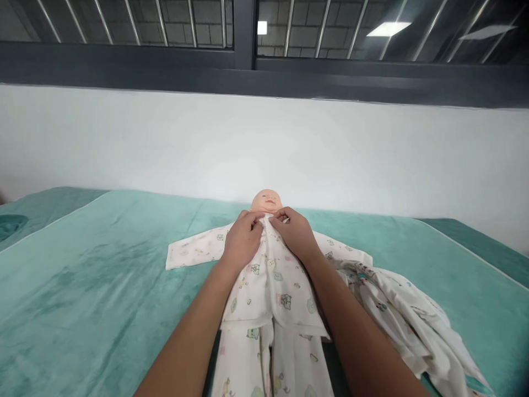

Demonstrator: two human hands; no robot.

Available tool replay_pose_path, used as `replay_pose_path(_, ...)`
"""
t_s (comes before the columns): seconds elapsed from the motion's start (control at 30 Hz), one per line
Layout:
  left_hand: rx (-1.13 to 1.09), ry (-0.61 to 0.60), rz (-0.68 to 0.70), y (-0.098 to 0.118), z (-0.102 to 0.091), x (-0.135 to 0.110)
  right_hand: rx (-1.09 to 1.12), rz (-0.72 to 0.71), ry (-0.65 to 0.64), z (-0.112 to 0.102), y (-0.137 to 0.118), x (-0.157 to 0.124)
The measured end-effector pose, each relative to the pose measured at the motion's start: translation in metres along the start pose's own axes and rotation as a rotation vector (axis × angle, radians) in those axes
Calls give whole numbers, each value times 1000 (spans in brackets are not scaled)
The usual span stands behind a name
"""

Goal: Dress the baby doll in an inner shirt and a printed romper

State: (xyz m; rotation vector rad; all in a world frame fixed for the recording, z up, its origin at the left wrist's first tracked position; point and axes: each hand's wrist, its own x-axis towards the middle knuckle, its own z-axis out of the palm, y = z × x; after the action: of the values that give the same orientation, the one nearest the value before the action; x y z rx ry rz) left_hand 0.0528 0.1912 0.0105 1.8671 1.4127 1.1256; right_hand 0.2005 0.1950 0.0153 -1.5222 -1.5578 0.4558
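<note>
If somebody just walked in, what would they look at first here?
Probably the doll, lying in the middle with its head near the white wall, in a white patterned jacket with its sleeves spread wide. Next, the left hand and right hand, both at the jacket's collar. Then the crumpled white cloth, lying to the right on the green cover.

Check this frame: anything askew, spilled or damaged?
Only the crumpled white printed fabric looks untidy: it lies bunched on the teal plush cover, at the picture's right, while the white printed long-sleeved jacket beside it is spread out fairly flat. No spill or damage shows.
</note>
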Motion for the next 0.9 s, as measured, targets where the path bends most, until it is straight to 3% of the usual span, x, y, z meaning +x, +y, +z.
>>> replay_pose_path(0.1, -38, -1, 18, -1, 0, 0, -70, -25, 9, -1, -9, -6)
replay_pose_path(0.33, -85, -19, 20, -2, -1, 0, -267, -16, -103, -3, -21, -9)
replay_pose_path(0.6, -61, -35, 60, 1, -3, -1, -9, 35, -57, -3, -8, -2)
replay_pose_path(0.9, -63, -19, 90, 1, -3, -4, 76, 107, 89, 0, -3, -3)
